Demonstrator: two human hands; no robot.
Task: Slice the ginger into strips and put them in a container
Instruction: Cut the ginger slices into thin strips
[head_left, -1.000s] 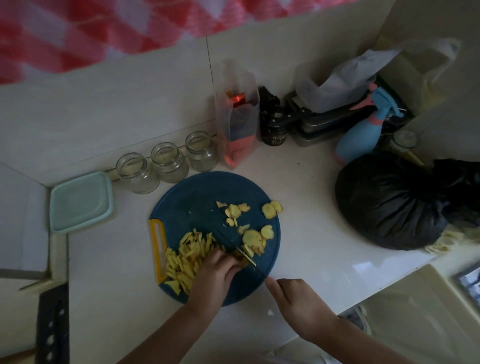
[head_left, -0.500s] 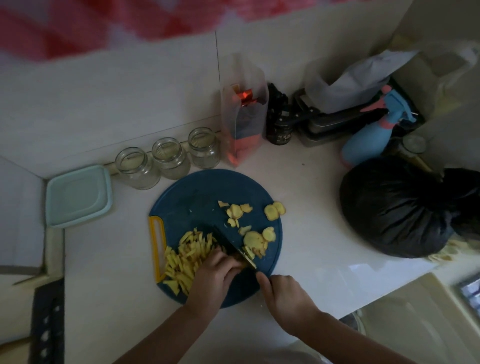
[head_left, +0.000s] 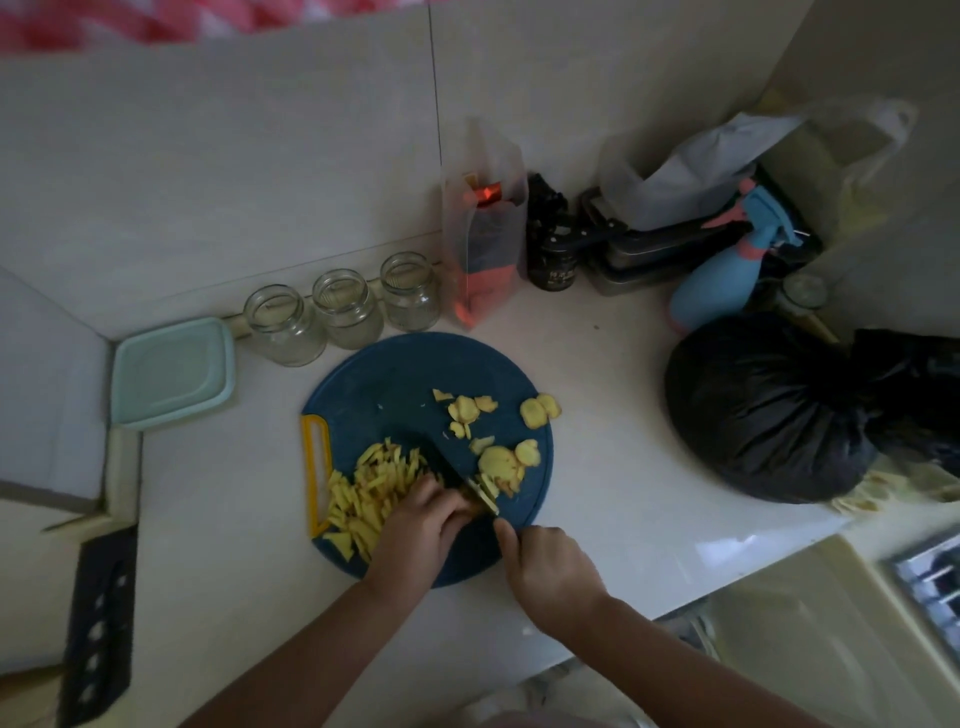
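As your right hand (head_left: 550, 571) is drawing in toward the cutting board (head_left: 395, 384) from where it was sitting a second ago, the knife (head_left: 457, 475) is swinging across the board's near half. Its dark blade is now showing along its length between the strips (head_left: 374, 483) and the uncut slices (head_left: 501, 462). You are wrapping your fingers round the handle, which they are hiding, and stretching your forefinger out toward the blade. Your left hand (head_left: 421, 525) is barely shifting. Its fingertips are bunching in a claw over a ginger piece (head_left: 475, 503) right against the blade and pinning it down, though most of that piece is hiding beneath them.

That is pointing to another cut getting under way. I am judging the slicing as past halfway, with nothing yet going into the pale green container (head_left: 171, 371), which is sitting on the counter (head_left: 597, 441) well apart to the board's left. Whether it is lying closed I cannot tell.

The strips are heaping loosely as short, matte, pale yellow sticks beside the board's yellow handle slot. The slices are lying as thin, irregular rounds, some overlapping. The board is showing as a round, smooth, dark blue disc, the container as a soft-cornered square, and the counter is gleaming glossy white.
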